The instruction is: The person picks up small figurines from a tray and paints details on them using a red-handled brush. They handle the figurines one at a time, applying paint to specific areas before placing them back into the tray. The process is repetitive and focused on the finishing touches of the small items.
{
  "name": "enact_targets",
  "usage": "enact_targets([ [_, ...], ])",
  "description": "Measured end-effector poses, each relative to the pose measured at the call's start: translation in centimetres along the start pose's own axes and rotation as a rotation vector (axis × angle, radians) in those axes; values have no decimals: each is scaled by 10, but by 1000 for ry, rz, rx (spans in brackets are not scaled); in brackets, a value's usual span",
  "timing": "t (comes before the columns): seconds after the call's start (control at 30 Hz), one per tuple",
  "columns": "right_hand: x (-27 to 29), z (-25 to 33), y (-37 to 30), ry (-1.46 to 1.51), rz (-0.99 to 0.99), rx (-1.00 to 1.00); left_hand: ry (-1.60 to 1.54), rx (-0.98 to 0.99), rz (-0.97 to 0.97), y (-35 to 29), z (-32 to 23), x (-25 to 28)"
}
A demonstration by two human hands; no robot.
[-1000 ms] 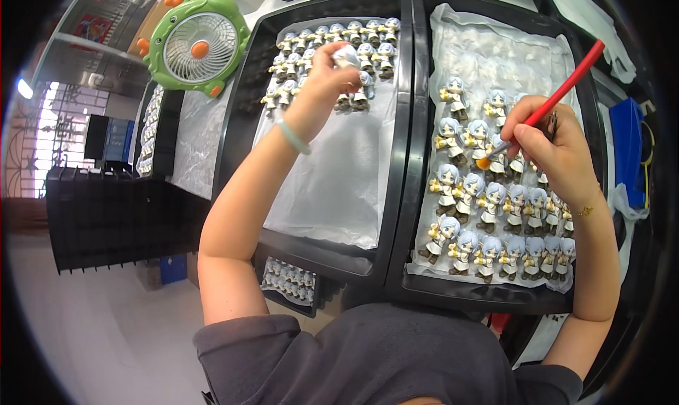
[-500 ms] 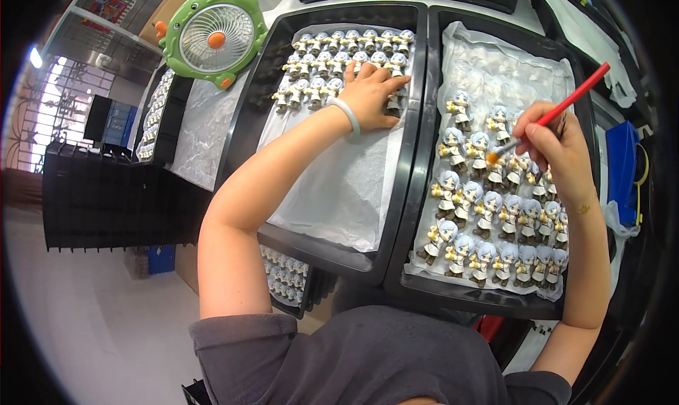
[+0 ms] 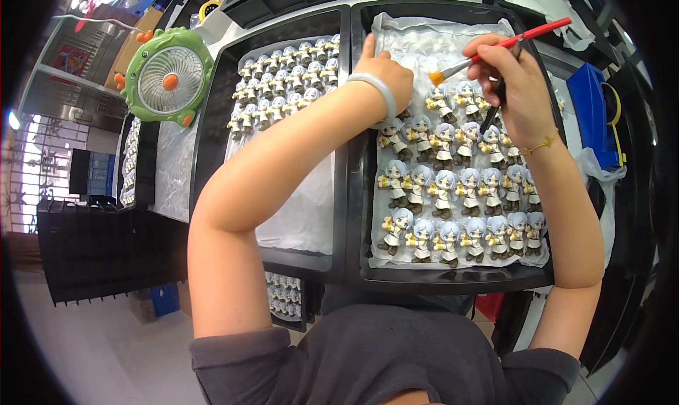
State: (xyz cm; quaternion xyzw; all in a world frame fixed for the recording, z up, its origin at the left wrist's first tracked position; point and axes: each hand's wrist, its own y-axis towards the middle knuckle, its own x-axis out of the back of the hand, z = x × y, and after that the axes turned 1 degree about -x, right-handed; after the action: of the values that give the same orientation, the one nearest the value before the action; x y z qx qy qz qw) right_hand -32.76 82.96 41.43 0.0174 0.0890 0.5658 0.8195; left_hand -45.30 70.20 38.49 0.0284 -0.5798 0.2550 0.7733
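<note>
My right hand [image 3: 515,76] grips a red-handled paintbrush [image 3: 541,30] with tan bristles, pointing left over the far rows of the right tray. A slim dark tool [image 3: 501,97] is also in that hand, its tip slanting down among the figurines. My left hand [image 3: 387,79] reaches across to the right tray's far left, one finger stuck out and the others bent down around a small figurine [image 3: 404,113], mostly hidden beneath it. Rows of pale-haired figurines [image 3: 444,186] in white and brown stand on white paper in the black right tray [image 3: 453,281].
The black left tray [image 3: 300,262] holds several rows of similar figurines [image 3: 272,108] at its far end. A green animal-shaped fan [image 3: 170,79] stands left of it. At the right is a blue bin [image 3: 590,111]; a dark crate [image 3: 106,249] sits at the left.
My left hand has left the figurines in the left tray and crossed to the right tray. The brush has moved toward that tray's far end. The whole view has shifted.
</note>
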Motion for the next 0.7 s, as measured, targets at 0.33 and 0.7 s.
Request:
enact_targets([
  [0.33,-6,11,-10,194,62,-56,-1690,14,-292,-81,24,27],
  [0.7,-21,15,-22,150,120,-201,-2222,-422,-326,-148,2,-8],
])
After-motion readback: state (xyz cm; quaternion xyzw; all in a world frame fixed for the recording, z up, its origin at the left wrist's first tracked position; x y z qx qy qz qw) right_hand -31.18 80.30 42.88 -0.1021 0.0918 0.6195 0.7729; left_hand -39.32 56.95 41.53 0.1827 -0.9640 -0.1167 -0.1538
